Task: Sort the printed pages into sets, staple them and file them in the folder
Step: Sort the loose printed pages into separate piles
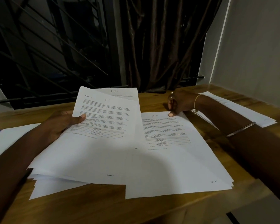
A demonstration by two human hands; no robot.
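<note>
Left-centre of table (pixel 87 207): fanned sheaf of printed pages (pixel 103 143), far end tilted up, gripped by left hand (pixel 61 125), thumb on top. Centre-right: second stack (pixel 176 162), flat; right hand (pixel 178 102) curled, thumb tip on its far edge, pinch or press unclear. Right edge: third stack (pixel 242 110).

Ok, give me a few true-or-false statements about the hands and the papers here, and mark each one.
1. The left hand grips a fanned bundle of pages. True.
2. The right hand holds a stapler. False: it holds no tool, and its thumb touches the top of the flat pile.
3. Another paper stack lies beyond the right forearm. True.
4. The table is glass. False: it is wood.
</note>
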